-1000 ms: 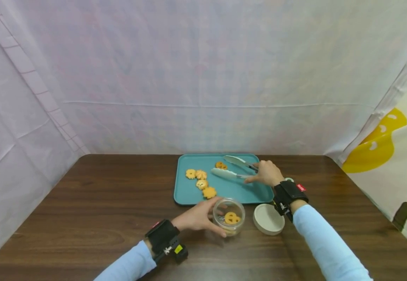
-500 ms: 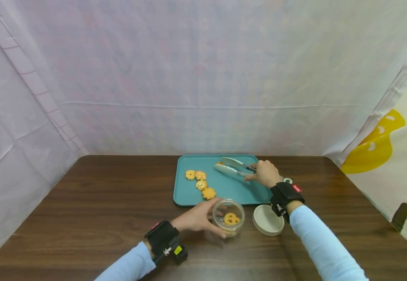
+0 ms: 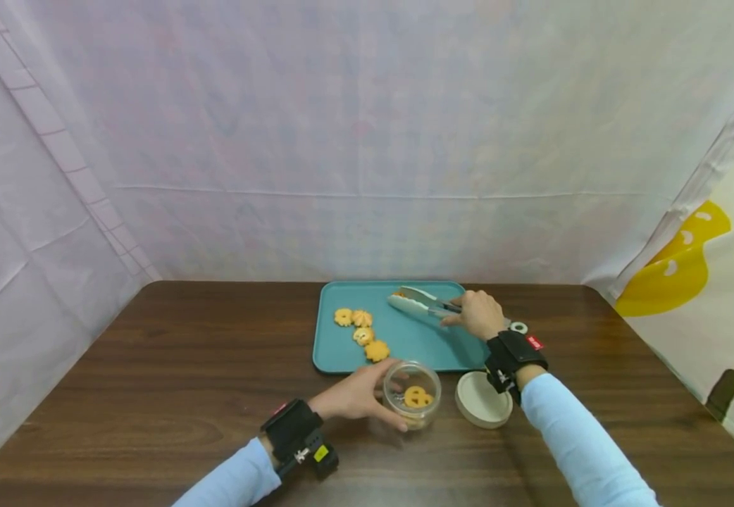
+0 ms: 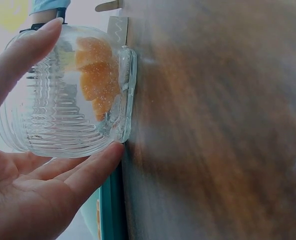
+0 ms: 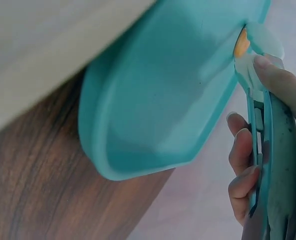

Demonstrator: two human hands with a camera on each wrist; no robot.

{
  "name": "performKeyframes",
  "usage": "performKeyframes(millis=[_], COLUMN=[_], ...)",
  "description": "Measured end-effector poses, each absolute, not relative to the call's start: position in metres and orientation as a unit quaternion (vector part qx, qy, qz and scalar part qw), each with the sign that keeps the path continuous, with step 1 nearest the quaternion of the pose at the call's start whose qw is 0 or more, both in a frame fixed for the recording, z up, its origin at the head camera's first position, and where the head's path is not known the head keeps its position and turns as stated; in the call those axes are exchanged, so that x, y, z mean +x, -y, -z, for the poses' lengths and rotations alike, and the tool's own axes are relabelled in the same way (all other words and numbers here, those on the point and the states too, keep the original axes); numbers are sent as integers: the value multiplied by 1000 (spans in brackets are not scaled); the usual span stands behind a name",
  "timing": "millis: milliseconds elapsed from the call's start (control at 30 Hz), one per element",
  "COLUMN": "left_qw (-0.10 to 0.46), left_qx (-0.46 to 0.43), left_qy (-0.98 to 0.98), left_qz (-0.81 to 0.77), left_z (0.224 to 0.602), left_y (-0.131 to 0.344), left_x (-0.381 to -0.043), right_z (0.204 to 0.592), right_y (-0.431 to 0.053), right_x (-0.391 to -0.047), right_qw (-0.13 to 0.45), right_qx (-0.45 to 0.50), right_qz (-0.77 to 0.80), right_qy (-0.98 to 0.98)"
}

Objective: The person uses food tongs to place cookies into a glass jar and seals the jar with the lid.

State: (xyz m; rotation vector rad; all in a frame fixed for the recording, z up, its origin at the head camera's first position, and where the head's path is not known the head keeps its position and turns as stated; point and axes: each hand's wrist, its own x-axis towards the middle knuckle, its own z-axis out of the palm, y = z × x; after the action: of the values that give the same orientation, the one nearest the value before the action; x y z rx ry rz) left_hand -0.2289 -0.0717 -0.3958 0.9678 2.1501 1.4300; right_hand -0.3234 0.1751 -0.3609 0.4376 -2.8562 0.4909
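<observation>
My left hand (image 3: 354,393) grips a clear ribbed jar (image 4: 58,135) by its side, thumb and fingers spread round it. The jar is uncapped, with a pretzel-shaped cookie (image 3: 416,397) and other cookies inside. Over the teal tray (image 3: 418,346), my right hand (image 3: 481,315) holds a pair of tongs (image 5: 283,170) with pale teal tips. Those tips lie on either side of a pretzel cookie (image 5: 241,44) near the tray's far edge; most of this cookie is hidden behind them. Several flower-shaped cookies (image 3: 377,351) lie on the tray's left half.
A white round lid (image 3: 484,400) rests on the brown wooden table (image 3: 215,352), right of the jar and just in front of the tray. A pale cloth (image 3: 367,141) hangs behind the table, with another cloth bearing a yellow shape (image 3: 677,264) at the right.
The tongs have moved slightly left over the pretzel cookie, and their arms have drawn closer together around it. The left hand and jar have stayed in place.
</observation>
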Motion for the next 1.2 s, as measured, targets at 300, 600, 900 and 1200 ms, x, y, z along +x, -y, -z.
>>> performKeyframes(millis=[300, 600, 900, 1200], left_qw=[188, 187, 191, 197], left_qx=[346, 345, 341, 339], left_qy=[-766, -766, -766, -765], left_qz=[-508, -510, -511, -512], left_z=[397, 397, 395, 395], left_y=[72, 72, 72, 72], left_x=[-229, -228, -228, -228], right_z=[361, 363, 363, 361], right_y=[-180, -191, -201, -214], right_x=[-321, -315, -303, -291], right_qw=[87, 83, 70, 91], right_qx=[141, 157, 166, 187], right_qz=[-191, -211, -216, -215], right_qy=[967, 961, 960, 954])
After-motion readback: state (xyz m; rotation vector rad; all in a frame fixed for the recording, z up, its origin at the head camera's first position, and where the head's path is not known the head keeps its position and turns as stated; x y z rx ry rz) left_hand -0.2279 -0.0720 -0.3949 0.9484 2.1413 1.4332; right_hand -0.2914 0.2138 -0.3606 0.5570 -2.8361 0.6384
